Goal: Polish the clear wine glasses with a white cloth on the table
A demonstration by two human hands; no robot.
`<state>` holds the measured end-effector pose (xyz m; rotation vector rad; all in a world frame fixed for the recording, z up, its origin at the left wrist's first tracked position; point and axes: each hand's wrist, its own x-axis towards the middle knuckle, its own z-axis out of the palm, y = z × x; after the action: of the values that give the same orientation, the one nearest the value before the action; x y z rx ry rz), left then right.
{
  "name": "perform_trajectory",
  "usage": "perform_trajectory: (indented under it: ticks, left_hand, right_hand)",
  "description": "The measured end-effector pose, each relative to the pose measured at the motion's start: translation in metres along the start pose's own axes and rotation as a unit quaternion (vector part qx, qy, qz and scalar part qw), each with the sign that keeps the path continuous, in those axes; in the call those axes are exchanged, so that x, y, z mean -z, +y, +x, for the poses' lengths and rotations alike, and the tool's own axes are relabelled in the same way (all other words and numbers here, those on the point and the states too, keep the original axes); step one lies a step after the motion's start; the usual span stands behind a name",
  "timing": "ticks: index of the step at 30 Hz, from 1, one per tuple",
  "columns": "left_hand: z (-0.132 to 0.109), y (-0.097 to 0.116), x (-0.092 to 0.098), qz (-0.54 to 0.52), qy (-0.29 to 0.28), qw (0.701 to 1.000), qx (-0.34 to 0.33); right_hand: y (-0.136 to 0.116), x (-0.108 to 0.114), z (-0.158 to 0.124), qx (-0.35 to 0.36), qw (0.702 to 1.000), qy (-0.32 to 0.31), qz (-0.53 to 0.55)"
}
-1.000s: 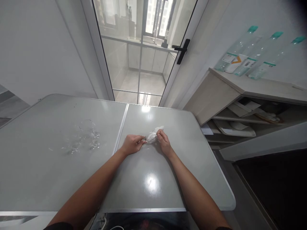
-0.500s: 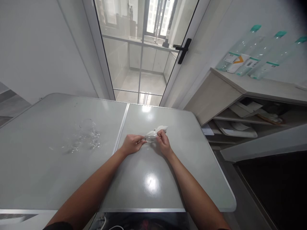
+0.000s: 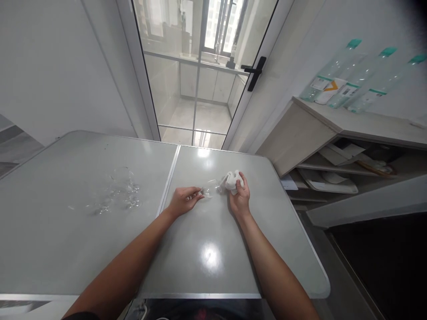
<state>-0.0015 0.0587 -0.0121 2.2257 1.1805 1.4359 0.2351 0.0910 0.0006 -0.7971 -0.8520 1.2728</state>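
The left hand (image 3: 184, 201), near the centre of the frame, has its thumb and fingers pinched on the left end of a clear glass (image 3: 209, 190), which lies on its side, rim end pointing right. The right hand (image 3: 240, 199), just right of centre, is closed around a bunched white cloth (image 3: 231, 180) — right beside the rim end, though whether the two touch I cannot tell. Both are over the right part of a pale bench (image 3: 187, 253). Left of centre, a cluster of clear pieces (image 3: 132, 202) lies on it, outlines hard to separate. Farther out, green-capped bottles (image 3: 348, 93) stand on a cabinet (image 3: 296, 133) at upper right, and a glazed door (image 3: 213, 113) fills the upper middle.
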Motion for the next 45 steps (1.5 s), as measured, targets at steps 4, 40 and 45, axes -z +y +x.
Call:
perform_trajectory:
  ticks: [4,40,45]
  left_hand:
    - [0.0,0.003,0.002,-0.038,-0.025,0.998,-0.031]
    - [0.004,0.006,0.004,-0.107,-0.041,0.988,0.105]
    - [0.01,0.005,0.004,-0.106,0.053,0.978,0.171]
  right_hand:
    - [0.003,-0.012,-0.003,-0.033,0.998,-0.036,0.045]
    - [0.009,-0.025,-0.017,-0.2,0.972,-0.103,0.064]
    - [0.021,-0.021,-0.026,-0.041,0.987,-0.103,-0.12]
